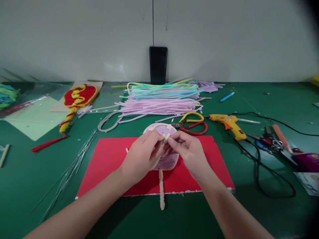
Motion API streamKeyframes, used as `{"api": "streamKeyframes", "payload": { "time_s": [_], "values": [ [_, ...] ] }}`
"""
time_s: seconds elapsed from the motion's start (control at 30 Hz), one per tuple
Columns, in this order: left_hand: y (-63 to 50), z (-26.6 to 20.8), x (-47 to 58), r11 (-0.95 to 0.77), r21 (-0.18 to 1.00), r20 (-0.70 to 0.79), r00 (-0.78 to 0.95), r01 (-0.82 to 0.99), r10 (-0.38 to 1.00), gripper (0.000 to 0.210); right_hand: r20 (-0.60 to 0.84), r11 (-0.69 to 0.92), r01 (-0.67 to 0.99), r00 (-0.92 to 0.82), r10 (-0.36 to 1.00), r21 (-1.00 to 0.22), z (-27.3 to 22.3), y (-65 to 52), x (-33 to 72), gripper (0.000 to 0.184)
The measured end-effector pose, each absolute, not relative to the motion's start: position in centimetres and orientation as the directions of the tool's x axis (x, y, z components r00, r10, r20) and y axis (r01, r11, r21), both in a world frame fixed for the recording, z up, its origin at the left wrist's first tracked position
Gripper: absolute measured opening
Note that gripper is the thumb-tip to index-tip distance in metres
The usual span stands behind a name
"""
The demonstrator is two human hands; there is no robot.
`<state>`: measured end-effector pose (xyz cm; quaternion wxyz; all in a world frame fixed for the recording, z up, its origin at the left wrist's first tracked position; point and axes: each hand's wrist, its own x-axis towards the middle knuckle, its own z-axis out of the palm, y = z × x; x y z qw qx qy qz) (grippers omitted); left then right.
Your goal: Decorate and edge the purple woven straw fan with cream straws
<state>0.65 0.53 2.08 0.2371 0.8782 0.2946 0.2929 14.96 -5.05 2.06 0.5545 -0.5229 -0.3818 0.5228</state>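
A round lilac fan made of pipe cleaners, with a pale edge and a twisted cream handle, lies on a red board. Over its middle, my left hand and my right hand meet, fingertips pinched close together. Between them they grip a short cream pipe cleaner, its ends partly covered by my fingers. Small cream pieces sit along the fan's upper edge. Much of the fan's centre is hidden behind my hands.
Lilac and pastel pipe cleaners lie in a pile behind the board. Scissors and a yellow hot glue gun with a black cord are to the right. A red-and-yellow fan and thin wires lie left. A black phone leans against the wall.
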Motion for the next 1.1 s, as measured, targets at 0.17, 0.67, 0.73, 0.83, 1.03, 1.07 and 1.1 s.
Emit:
{"api": "streamKeyframes", "payload": {
  "time_s": [0.17,0.67,0.73,0.83,1.03,1.07,1.1],
  "values": [
    [0.8,2.0,0.5,-0.645,0.649,0.277,0.665,0.403,0.694,0.012,-0.112,-0.071,-0.212,0.188,0.976,-0.975,1.9,-5.0,15.1,0.015],
    [2.1,3.2,0.1,-0.527,0.726,0.015,0.756,0.441,0.654,0.013,-0.027,-0.035,0.049,0.148,0.989,-0.998,1.5,-5.1,15.9,0.011],
    [2.0,3.0,0.1,-0.534,0.738,0.049,0.755,0.414,0.653,0.013,-0.026,-0.03,0.024,0.152,0.988,-0.999,1.6,-5.1,15.9,0.011],
    [1.8,2.7,0.2,-0.59,0.733,0.176,0.743,0.338,0.646,0.014,-0.047,-0.038,-0.062,0.159,0.986,-0.997,1.8,-5.1,15.7,0.013],
    [1.4,2.2,0.5,-0.559,0.774,0.232,0.687,0.299,0.688,0.013,-0.082,-0.06,-0.164,0.13,0.988,-0.985,1.9,-5.1,15.5,0.013],
    [1.3,2.2,0.6,-0.544,0.786,0.224,0.685,0.293,0.693,0.013,-0.084,-0.062,-0.171,0.128,0.988,-0.983,1.9,-5.0,15.5,0.013],
    [1.3,2.2,0.6,-0.532,0.797,0.218,0.684,0.287,0.696,0.013,-0.085,-0.062,-0.174,0.128,0.988,-0.983,1.9,-5.0,15.5,0.013]
  ]
}}
